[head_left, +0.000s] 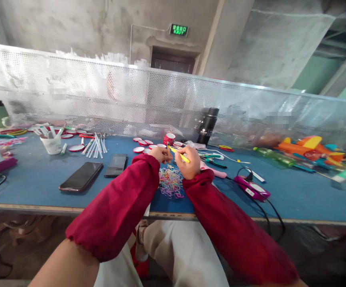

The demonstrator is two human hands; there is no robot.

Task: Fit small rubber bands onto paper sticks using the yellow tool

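My left hand [160, 154] is closed, its fingertips pinching a thin upright brownish piece [169, 149] too small to name. Facing it, my right hand [188, 162] grips a slim yellow tool [185, 158] whose pointed end reaches toward that piece. Whether the two touch I cannot tell. Just below both hands lies a loose pile of small multicoloured rubber bands [170, 183] on the blue table [149, 199]. Behind the hands are a red patterned roll [169, 138] and several flat red-rimmed discs [138, 150].
Two phones, a larger one [81, 176] and a smaller one [116, 165], lie at left beside white strips [95, 146] and a white cup [51, 144]. At right are green-handled pliers [216, 161], a pink glue gun [217, 172], a purple box [252, 188] with cords and a black bottle [208, 126].
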